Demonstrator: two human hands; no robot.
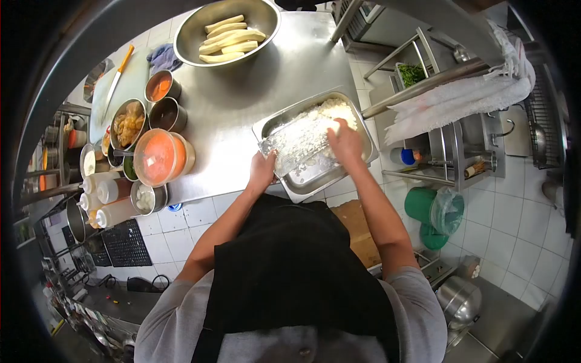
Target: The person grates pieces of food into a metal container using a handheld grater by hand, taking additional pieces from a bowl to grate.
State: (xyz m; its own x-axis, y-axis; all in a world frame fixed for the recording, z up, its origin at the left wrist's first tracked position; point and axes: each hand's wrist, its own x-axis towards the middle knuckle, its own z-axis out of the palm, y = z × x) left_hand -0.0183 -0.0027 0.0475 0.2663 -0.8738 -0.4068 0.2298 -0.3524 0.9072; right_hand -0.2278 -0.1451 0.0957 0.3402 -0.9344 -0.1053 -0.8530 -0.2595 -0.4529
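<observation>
A metal grater (296, 144), its face covered in white shreds, lies slanted inside a rectangular steel pan (314, 186). My left hand (262, 172) is closed on the grater's near left end, at the pan's rim. My right hand (346, 144) has its fingers closed round a white chunk of food (333, 127) against the grater's right part; most of the chunk is hidden by the fingers. Grated white food (338, 109) is heaped in the pan's far right corner. Loose bits lie on the pan's bottom near me.
A steel bowl (181, 45) of peeled plantains (233, 41) stands at the table's far side. On the left are a lidded orange tub (158, 156), several small steel containers, squeeze bottles (115, 213) and a knife (118, 78) on a cutting board. A table leg and rail (399, 100) stand right of the pan.
</observation>
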